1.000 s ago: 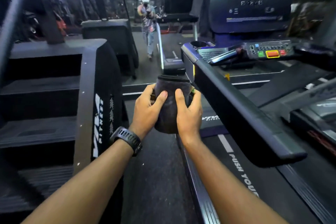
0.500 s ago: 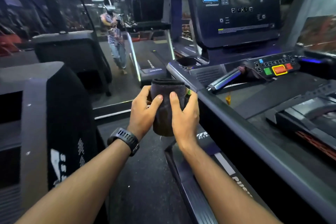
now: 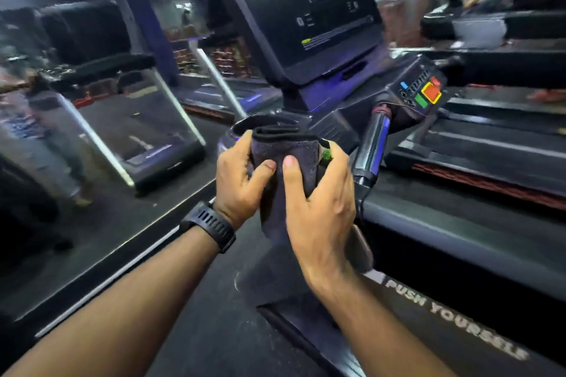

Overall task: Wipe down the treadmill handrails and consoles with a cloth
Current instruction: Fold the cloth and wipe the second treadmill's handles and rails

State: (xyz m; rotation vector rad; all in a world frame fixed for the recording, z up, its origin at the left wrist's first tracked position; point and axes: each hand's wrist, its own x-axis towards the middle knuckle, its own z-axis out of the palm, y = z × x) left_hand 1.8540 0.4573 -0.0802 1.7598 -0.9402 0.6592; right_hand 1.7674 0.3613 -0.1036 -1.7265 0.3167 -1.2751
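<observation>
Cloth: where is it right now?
In the head view, the folded cloth is at centre frame, held between the left hand and right hand, just left of the treadmill's handgrip.

Dim gym, motion-blurred background, wide-angle edge distortion.

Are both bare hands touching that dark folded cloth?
Touching. The head view shows the left hand and right hand each curled round the dark folded cloth, thumbs pressed on its front.
</observation>
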